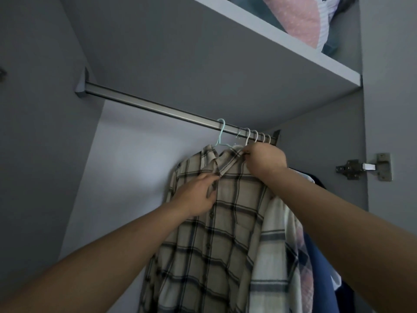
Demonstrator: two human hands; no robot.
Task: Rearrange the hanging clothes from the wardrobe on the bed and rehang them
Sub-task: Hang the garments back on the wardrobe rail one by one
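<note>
While it hung from the rail (158,107), the plaid shirt (216,233) ran lengthwise straight down, collar at 12 o'clock, front facing the camera.
Its mint hanger (220,135) hooked the rail left of the white hooks. The left hand (198,195) pinched the placket just below the collar; the right hand (266,160), at 2 o'clock, pinched the collar, fingers closed on cloth. The shirt's hem was cut off at the frame's bottom; garments at 4 o'clock were mostly hidden.

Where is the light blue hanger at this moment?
In the head view, the light blue hanger hangs on the metal rail, at the left end of the row of hangers, carrying the plaid shirt that both hands touch.
</note>
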